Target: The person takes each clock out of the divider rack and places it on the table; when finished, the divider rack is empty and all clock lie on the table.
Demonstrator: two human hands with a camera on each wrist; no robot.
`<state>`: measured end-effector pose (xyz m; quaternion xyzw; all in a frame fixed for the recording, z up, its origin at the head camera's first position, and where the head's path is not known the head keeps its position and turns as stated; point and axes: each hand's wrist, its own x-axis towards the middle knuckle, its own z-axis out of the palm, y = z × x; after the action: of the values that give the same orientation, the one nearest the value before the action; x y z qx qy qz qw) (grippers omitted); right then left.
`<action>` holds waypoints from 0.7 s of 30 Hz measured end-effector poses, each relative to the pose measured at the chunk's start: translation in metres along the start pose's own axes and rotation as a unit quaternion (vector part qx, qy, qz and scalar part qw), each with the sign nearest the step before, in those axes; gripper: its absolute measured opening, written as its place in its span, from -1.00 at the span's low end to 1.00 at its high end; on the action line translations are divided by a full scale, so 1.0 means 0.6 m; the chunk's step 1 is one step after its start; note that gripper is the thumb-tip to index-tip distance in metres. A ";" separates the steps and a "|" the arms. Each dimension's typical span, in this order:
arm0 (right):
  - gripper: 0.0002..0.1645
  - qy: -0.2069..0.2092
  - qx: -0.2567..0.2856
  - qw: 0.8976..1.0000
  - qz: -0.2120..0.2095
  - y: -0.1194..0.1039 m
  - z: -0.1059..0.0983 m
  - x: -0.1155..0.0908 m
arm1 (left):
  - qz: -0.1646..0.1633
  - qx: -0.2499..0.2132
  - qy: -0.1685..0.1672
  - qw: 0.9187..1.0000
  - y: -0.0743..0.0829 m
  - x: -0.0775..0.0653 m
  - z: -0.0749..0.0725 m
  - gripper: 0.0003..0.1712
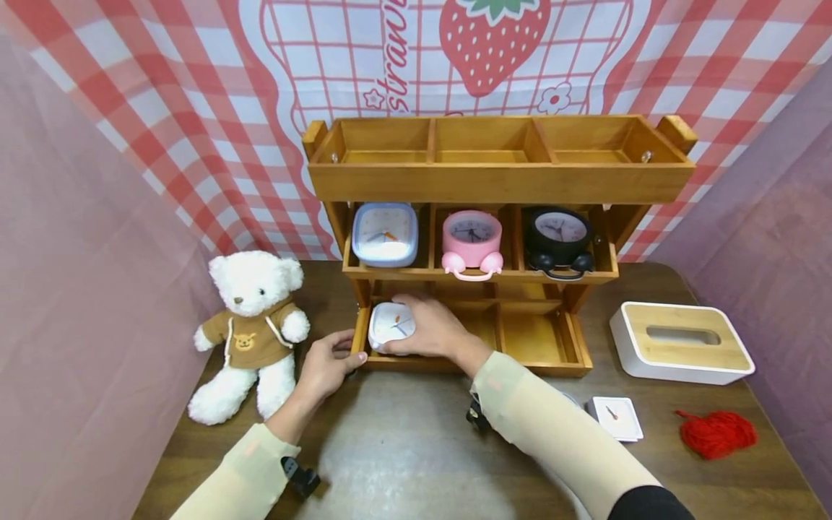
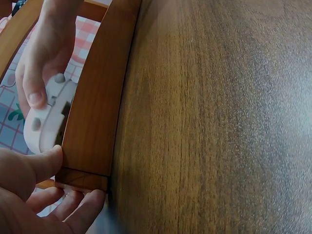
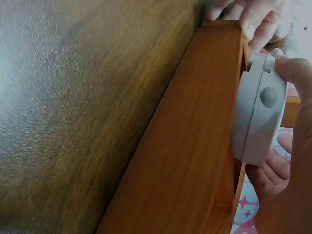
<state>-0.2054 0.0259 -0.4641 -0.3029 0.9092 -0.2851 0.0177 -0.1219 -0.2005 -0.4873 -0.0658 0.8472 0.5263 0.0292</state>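
A small white alarm clock point(image 1: 388, 322) lies face up at the left compartment of the wooden shelf's point(image 1: 500, 185) bottom tier. My right hand point(image 1: 434, 328) grips this clock from the right, thumb on its near side and fingers round the far side. In the right wrist view the clock's pale case point(image 3: 258, 114) is partly inside the compartment, against the front board point(image 3: 180, 122). At the bottom tier's front left corner, my left hand point(image 1: 327, 367) holds the wood between thumb and fingers. The left wrist view shows the thumb over that corner point(image 2: 83, 179).
The middle tier holds a blue-rimmed clock point(image 1: 385, 235), a pink alarm clock point(image 1: 471, 238) and a black one point(image 1: 557, 235). A teddy bear point(image 1: 253, 339) sits left. Rightward are a tissue box point(image 1: 682, 343), a square white clock point(image 1: 614, 417) and red yarn point(image 1: 718, 435).
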 end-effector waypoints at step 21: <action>0.05 0.047 0.069 0.993 -0.082 0.015 -0.081 -0.116 | -0.010 -0.002 0.001 1.000 0.003 -0.004 0.002 -0.39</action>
<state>-0.1633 0.0954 -0.4380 -0.3611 0.8593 -0.3611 -0.0276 -0.1196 -0.1986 -0.4860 -0.0750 0.8453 0.5280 0.0332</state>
